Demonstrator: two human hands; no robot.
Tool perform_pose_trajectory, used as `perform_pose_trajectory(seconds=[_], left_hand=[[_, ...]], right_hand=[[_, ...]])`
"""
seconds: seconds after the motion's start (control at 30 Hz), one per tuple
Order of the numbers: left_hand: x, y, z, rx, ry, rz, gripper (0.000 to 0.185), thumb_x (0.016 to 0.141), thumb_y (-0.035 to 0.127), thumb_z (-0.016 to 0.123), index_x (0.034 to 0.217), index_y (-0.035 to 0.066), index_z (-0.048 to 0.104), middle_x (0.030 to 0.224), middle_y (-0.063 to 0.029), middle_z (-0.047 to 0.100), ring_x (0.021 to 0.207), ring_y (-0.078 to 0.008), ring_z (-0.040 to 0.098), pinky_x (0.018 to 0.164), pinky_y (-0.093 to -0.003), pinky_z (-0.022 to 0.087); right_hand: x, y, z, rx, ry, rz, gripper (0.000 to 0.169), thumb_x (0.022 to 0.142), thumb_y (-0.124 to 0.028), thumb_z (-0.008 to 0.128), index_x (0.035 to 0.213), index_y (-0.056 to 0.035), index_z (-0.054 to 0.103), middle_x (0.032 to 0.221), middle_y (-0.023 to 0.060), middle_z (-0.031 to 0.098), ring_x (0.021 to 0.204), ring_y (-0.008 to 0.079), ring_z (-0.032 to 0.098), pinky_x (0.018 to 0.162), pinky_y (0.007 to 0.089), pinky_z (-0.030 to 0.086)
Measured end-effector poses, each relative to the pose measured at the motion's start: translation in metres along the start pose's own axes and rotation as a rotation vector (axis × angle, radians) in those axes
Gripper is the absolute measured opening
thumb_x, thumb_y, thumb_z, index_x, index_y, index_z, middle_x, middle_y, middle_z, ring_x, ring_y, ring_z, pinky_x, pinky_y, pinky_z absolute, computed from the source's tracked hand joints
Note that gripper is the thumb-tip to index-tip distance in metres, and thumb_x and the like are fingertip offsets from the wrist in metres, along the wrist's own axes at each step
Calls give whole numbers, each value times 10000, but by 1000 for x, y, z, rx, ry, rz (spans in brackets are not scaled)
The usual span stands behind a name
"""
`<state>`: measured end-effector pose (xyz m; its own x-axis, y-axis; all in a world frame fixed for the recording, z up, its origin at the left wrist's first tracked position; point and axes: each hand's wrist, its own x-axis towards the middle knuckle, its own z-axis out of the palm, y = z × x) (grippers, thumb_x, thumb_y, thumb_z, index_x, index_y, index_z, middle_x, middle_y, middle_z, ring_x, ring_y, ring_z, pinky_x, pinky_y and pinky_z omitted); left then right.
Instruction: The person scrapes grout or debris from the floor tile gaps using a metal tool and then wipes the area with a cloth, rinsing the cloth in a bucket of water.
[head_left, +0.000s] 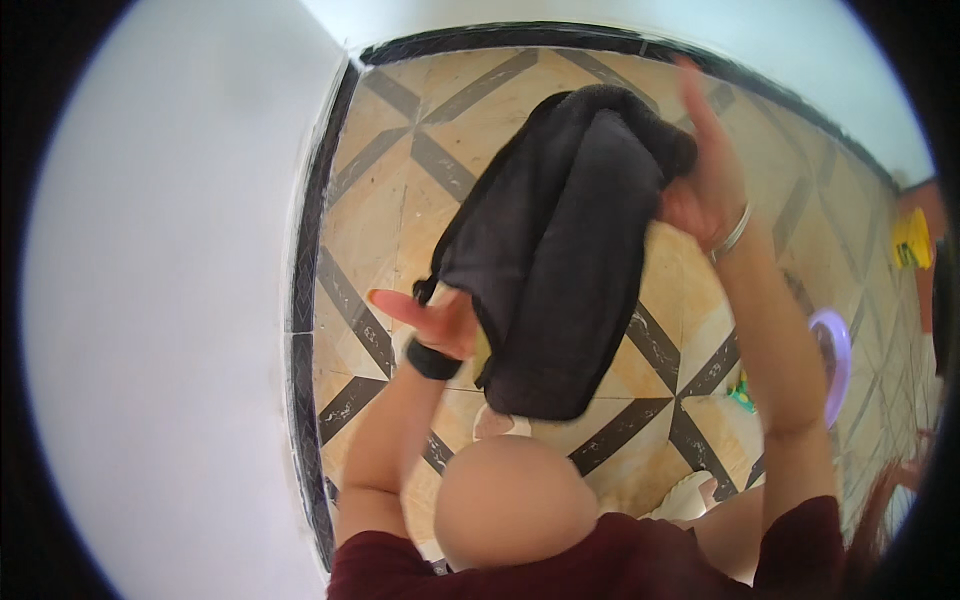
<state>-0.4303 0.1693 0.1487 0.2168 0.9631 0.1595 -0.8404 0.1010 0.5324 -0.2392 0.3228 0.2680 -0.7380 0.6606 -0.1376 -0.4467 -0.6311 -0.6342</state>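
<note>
A black cloth item (577, 247), folded lengthwise with a thick rolled edge at its far end, is held up in front of me above the floor. My left hand (442, 322), a black band on its wrist, supports its near left side. The left thumb sticks out to the side, and the cloth hides most of the fingers. At the far right edge, my right hand (705, 184) bears the cloth with its thumb raised and its fingers partly behind the fabric. A pale bracelet (731, 232) circles that wrist. Some motion blur softens both hands.
White walls with a dark baseboard (304, 270) meet at the upper left. Below is a patterned tile floor (660, 420). My bent knee (514, 502) rises under the cloth. A purple curved rim (841, 367), a small green item (741, 394) and a yellow container (911, 240) are to the right.
</note>
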Motion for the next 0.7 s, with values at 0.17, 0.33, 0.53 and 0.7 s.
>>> perform_pose_trajectory(seconds=[0.17,0.33,0.53,0.7], left_hand=[[8,-16,-37,-193,229,184,1060,664,540,752,1435,35,227,1454,-91,316,1324,-229,328,1123,-367,231],[22,6,-57,-129,193,-151,468,870,96,616,1303,6,463,1251,-81,555,1126,-174,540,977,-306,414],[-12,8,-95,-429,574,-351,339,883,126,618,1192,0,556,1162,-92,613,1049,-168,592,915,-324,478],[-57,11,-109,1,939,-537,529,828,232,706,1252,33,460,1332,-81,459,1130,-238,545,935,-384,467]], right_hand=[[32,103,-9,245,360,267,707,864,-602,480,1216,9,529,1199,141,586,1088,239,573,987,359,419],[14,73,-28,-691,577,220,312,911,-227,584,1110,11,605,1046,60,646,938,135,606,867,253,442],[4,39,-3,-2035,295,-222,302,866,-284,603,1029,-36,656,1064,114,635,1206,280,474,970,413,380],[36,54,41,-1876,-128,97,308,764,-346,685,893,-66,683,1135,126,541,1164,356,473,900,437,410]])
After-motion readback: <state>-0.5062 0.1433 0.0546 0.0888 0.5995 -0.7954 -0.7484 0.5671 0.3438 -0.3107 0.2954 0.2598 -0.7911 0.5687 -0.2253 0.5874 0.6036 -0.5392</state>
